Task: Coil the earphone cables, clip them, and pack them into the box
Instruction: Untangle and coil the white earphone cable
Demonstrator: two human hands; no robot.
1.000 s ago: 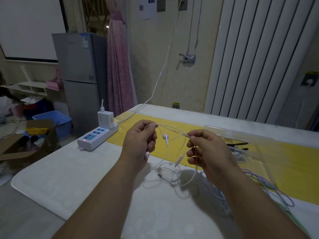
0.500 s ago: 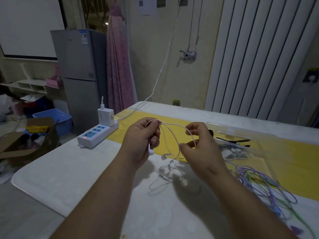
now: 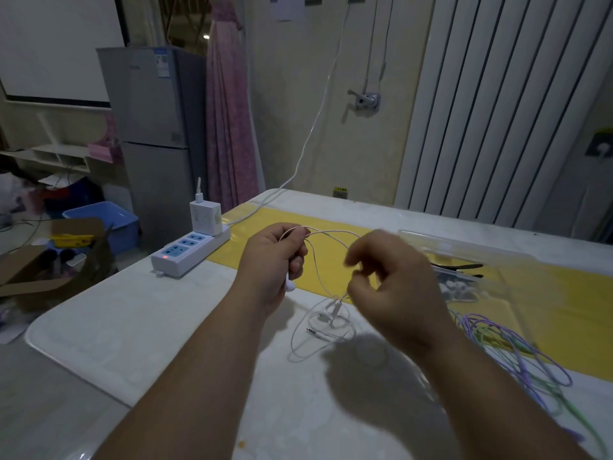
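A thin white earphone cable point(image 3: 318, 270) hangs in a loop between my hands above the white table point(image 3: 132, 327). My left hand point(image 3: 275, 260) grips its upper end, and one earbud point(image 3: 290, 286) dangles below the fist. My right hand point(image 3: 391, 280), blurred, has curled fingers pinching the cable lower down. The cable's remainder, with its jack plug point(image 3: 313, 331), lies slack on the table beneath. A clear plastic box point(image 3: 464, 257) stands to the right, behind my right hand, with black clips point(image 3: 464, 267) and white earphones inside.
Purple and green earphone cables point(image 3: 504, 346) lie tangled at the right. A white power strip point(image 3: 189, 250) with a charger plugged in sits at the table's left edge. A yellow runner point(image 3: 564, 310) crosses the table. An open cardboard box point(image 3: 49, 260) stands on the floor, left.
My right hand has swung down and then back toward the left hand, drawing the white cable into a loop. The left hand keeps its grip, with the earbud now hanging below it.
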